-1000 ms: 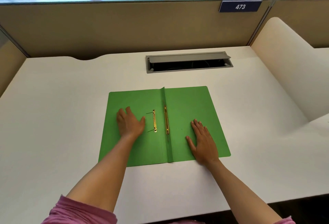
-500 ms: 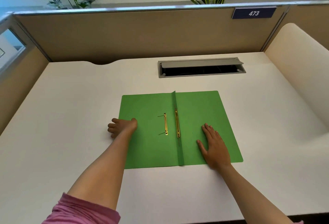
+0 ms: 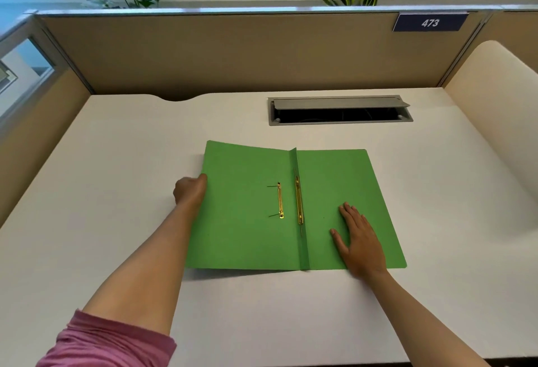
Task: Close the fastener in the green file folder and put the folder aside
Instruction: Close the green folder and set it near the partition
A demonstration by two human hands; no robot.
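Note:
The green file folder [image 3: 334, 186] lies open on the white desk [image 3: 116, 192]. A gold metal fastener [image 3: 280, 200] with two thin prongs sits on its left cover, and a gold bar [image 3: 299, 200] runs beside the centre fold. My left hand [image 3: 190, 190] grips the left cover's outer edge, fingers under it, and that cover is lifted off the desk with a shadow beneath. My right hand [image 3: 359, 238] rests flat on the right cover, fingers spread, pinning it down.
A grey cable hatch [image 3: 339, 110] stands open in the desk behind the folder. Tan partition walls [image 3: 233, 52] close off the back and left, with a number plate 473 [image 3: 430, 22]. A cream curved panel [image 3: 500, 98] rises at the right. Plants show above the partition.
My left hand slid from the left cover to its outer edge, took hold and raised it. The right hand stayed flat on the right cover. The camera view shifted slightly.

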